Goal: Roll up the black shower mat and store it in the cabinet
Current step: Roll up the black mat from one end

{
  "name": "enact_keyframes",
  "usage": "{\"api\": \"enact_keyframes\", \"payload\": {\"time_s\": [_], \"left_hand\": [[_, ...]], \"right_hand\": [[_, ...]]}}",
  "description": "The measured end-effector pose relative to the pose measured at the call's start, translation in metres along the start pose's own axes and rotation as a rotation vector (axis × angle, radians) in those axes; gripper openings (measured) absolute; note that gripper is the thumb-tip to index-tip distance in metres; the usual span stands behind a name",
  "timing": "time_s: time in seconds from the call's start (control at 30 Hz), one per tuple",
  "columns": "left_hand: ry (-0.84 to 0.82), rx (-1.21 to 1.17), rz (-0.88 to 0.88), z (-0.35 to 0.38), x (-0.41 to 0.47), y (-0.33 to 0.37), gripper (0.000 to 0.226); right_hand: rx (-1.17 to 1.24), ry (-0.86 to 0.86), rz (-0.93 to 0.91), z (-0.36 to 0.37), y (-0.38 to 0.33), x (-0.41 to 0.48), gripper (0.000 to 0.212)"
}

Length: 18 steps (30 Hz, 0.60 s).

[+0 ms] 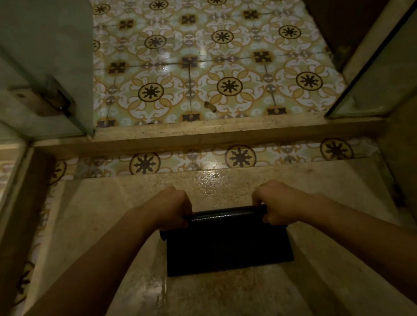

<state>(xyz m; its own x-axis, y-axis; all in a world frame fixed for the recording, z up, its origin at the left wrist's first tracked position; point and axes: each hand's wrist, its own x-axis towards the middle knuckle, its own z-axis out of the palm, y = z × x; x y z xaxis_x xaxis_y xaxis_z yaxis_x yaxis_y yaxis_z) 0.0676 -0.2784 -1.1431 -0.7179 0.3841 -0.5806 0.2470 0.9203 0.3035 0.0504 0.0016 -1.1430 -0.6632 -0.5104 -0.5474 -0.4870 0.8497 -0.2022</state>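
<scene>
The black shower mat lies on the beige stone shower floor in the lower middle of the head view. Its far edge is curled into a tight roll; the near part still lies flat. My left hand grips the left end of the roll. My right hand grips the right end. Both hands have fingers wrapped over the rolled edge. No cabinet is in view.
A raised stone threshold crosses the view beyond the mat, with patterned floor tiles past it. An open glass door with a metal hinge stands at the left, and a glass panel at the right.
</scene>
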Motion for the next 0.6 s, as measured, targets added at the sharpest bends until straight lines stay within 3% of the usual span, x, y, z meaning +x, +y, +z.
{"api": "enact_keyframes", "payload": {"time_s": [0.17,0.4,0.53,0.6], "left_hand": [[0.009,-0.049,0.013,0.002,-0.007,0.003,0.023],[0.143,-0.135,-0.054,0.014,-0.011,-0.001,0.011],[0.108,-0.169,-0.122,0.022,-0.017,-0.007,0.028],[0.025,-0.192,-0.121,0.029,-0.021,-0.008,0.046]], "right_hand": [[0.018,-0.001,0.011,0.001,-0.004,-0.002,0.026],[0.032,0.003,-0.025,0.001,-0.007,-0.008,0.029],[0.094,-0.032,-0.055,-0.003,-0.002,-0.008,0.018],[0.104,-0.047,-0.052,0.004,-0.003,-0.010,0.030]]}}
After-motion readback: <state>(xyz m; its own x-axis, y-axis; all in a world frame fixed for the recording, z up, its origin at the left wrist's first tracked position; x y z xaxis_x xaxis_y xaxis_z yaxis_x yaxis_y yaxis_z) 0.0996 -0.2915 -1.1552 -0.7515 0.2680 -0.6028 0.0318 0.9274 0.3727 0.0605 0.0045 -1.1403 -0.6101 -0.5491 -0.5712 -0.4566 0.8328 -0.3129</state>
